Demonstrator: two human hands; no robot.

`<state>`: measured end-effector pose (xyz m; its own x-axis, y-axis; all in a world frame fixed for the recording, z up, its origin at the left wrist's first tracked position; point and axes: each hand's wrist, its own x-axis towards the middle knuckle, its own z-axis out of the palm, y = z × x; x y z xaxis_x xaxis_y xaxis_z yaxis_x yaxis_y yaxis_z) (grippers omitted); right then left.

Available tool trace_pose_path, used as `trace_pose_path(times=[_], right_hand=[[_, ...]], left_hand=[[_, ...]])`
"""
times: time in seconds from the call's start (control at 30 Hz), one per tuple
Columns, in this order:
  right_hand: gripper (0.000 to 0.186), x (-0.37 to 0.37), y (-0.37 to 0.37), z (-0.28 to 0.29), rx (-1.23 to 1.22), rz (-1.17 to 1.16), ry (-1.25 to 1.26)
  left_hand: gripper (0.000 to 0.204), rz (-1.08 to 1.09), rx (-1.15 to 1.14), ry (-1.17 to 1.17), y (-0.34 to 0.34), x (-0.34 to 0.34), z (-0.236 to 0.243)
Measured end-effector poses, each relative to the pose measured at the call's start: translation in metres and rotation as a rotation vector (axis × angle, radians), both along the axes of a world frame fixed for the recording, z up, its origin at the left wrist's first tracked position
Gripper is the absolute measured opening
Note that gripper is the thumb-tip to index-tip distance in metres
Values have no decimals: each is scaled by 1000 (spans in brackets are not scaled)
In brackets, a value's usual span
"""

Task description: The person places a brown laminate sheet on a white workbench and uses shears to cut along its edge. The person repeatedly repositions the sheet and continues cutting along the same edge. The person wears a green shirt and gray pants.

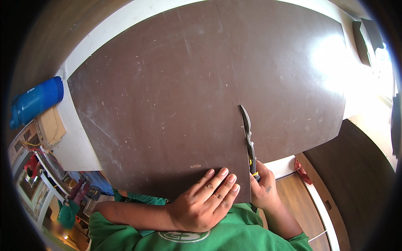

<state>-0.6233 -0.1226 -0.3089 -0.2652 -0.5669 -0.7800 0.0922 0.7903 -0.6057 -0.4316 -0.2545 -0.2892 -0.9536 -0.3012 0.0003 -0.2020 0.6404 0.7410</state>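
A large dark brown sheet [163,100] is spread out in front of me, scuffed and dotted with small pale flecks. Its near edge reaches my green shirt. My left hand [205,203] lies flat on the near part of the sheet, fingers stretched out. Just to its right, my right hand [264,186] is closed round the handles of a pair of snips [248,134] with dark blades and yellow-and-black grips. The blades point away from me along a cut in the sheet. Part of the handles is hidden by the sheet and my fingers.
A blue bottle [38,100] lies at the far left above some brown cardboard [51,127]. White surface [77,142] shows round the sheet. On the right are a curved dark panel [356,163], a red wrapper [302,170] and wooden flooring [295,198]. Another person's green sleeve [68,213] shows lower left.
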Motion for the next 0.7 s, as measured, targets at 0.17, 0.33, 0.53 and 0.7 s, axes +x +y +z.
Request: trace_pose_path(times=[0.17,0.33,0.53,0.7], right_hand=[[26,5,1,-3,-6,-40,9],[23,5,4,-11,-12,-18,26],[22,6,6,-14,-46,-1,46],[24,8,5,-13,-21,-27,50]], left_hand=[[27,-2,-25,8,0,1,-3],[25,8,-21,9,-1,1,-13],[34,-8,-66,56,-10,-1,-22],[42,-105,14,116,-39,-1,-27]])
